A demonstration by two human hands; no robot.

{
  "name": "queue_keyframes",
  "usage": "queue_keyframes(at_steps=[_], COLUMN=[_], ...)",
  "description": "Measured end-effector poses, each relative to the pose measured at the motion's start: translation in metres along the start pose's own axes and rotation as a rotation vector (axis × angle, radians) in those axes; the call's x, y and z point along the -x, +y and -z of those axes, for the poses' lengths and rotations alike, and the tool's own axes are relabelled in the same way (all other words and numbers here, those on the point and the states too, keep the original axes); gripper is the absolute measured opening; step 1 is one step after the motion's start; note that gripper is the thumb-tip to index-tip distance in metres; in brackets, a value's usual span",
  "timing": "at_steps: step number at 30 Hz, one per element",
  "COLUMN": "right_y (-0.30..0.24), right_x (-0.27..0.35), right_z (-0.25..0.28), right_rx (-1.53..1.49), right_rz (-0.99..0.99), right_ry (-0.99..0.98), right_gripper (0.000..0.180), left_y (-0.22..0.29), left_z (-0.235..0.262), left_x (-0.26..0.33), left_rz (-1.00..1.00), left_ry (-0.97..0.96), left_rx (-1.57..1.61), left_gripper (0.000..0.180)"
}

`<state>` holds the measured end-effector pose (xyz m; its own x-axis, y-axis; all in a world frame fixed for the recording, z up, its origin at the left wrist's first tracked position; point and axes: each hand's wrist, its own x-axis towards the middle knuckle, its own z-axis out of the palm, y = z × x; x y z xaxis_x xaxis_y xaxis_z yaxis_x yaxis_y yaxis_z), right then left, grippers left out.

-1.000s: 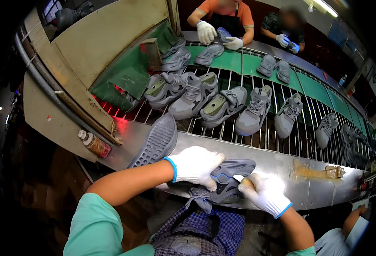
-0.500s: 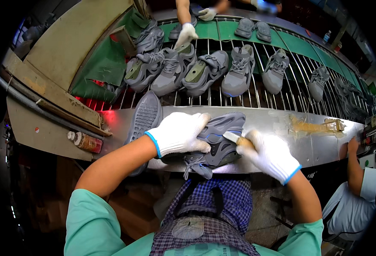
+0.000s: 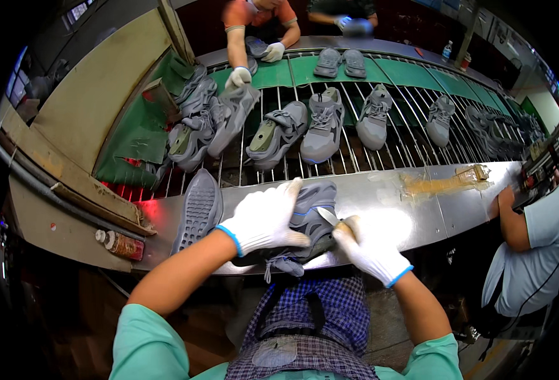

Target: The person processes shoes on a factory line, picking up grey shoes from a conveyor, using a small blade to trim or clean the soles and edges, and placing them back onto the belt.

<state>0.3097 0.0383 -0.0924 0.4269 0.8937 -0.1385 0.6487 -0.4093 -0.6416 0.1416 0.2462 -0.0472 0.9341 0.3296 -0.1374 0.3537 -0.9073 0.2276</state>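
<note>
left hand: white glove with blue cuff [image 3: 263,218], fingers laid flat and together over the grey shoe [image 3: 311,218], pressing it down on the counter; not curled round it
right hand: same kind of glove [image 3: 368,250], fist wrapped round a small tool [image 3: 327,217] with a pale flat tip; tip touches the shoe's side near the sole edge
grey shoe: lies on its side on the metal counter [image 3: 419,215], just in front of the person's chest, between both hands; laces [image 3: 279,266] hang off the near counter edge
loose sole: grey sole [image 3: 197,212], tread up, on the counter just left of the left hand, apart from it
counter: shiny steel strip, yellowish glue smear [image 3: 441,183] to the right, well away from the hands
conveyor: rod-type belt [image 3: 349,152] behind the counter, carrying a row of grey sneakers [image 3: 322,130], some upright, some tipped; a heap of them at the left end [image 3: 197,123]
green belt: further back [image 3: 381,73], two soles [image 3: 341,62] lying on it
bottle: small one [image 3: 120,244] on the ledge at far left
co-worker across: orange shirt, white gloves [image 3: 238,77], one hand on a shoe at the pile
co-worker right: pale blue sleeve [image 3: 546,221], forearm resting at the counter's right end
apron: checked blue fabric [image 3: 311,316] on the person's front
</note>
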Motion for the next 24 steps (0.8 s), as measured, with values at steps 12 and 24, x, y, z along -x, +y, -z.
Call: queue_keyframes(at_steps=[12,24], right_y=[0.006,0.022], right_x=[-0.014,0.003], right_z=[-0.020,-0.013], right_rx=[-0.142,-0.406], right_rz=[-0.180,-0.238], right_ry=[0.139,0.218], right_gripper=[0.054,0.044], left_y=[0.034,0.032], left_z=[-0.028,-0.024], left_x=[-0.041,-0.028], left_rz=[0.119,0.102], left_ry=[0.140,0.113], left_rx=[-0.065,-0.031], left_gripper=[0.105,0.100])
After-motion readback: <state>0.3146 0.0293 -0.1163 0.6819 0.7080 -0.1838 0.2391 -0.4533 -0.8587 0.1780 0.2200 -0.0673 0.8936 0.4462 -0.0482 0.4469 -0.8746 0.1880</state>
